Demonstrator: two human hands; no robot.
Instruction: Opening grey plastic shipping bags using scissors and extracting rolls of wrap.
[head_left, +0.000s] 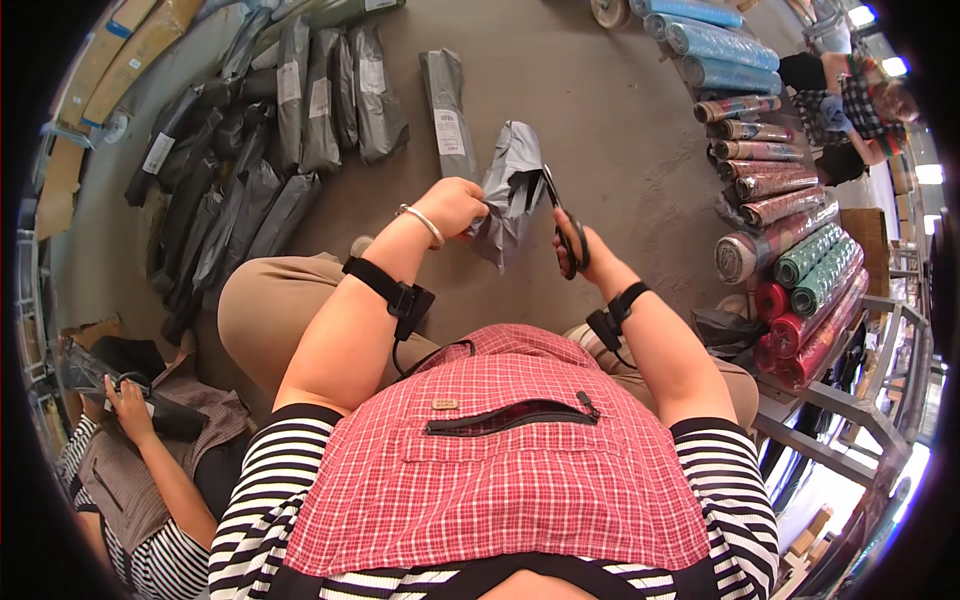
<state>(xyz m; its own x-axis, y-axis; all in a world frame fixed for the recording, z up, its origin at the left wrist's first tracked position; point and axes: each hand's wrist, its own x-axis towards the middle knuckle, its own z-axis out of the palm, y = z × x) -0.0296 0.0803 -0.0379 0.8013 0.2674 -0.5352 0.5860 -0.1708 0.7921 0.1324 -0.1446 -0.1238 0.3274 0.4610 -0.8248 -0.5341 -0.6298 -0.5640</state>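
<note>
My left hand (pixel 456 208) is closed on the lower left edge of a crumpled grey plastic mailing bag (pixel 513 155). A dark gap shows in the bag's right side. My right hand (pixel 598 257) grips the black handles of a pair of scissors (pixel 572 248), and their blades point up at the bag's right edge by the gap. Whether the blades are cutting the plastic I cannot tell. Just beyond my left hand, a long grey package (pixel 446 115) with a white label lies on the floor.
Many grey wrapped packages (pixel 322 100) are heaped at the far left. Rolls in clear film, blue (pixel 715 40), patterned (pixel 770 180), green (pixel 812 255) and red (pixel 800 335), line the right. A metal rack (pixel 850 440) stands near right. Another person's hand (pixel 128 408) works at the lower left.
</note>
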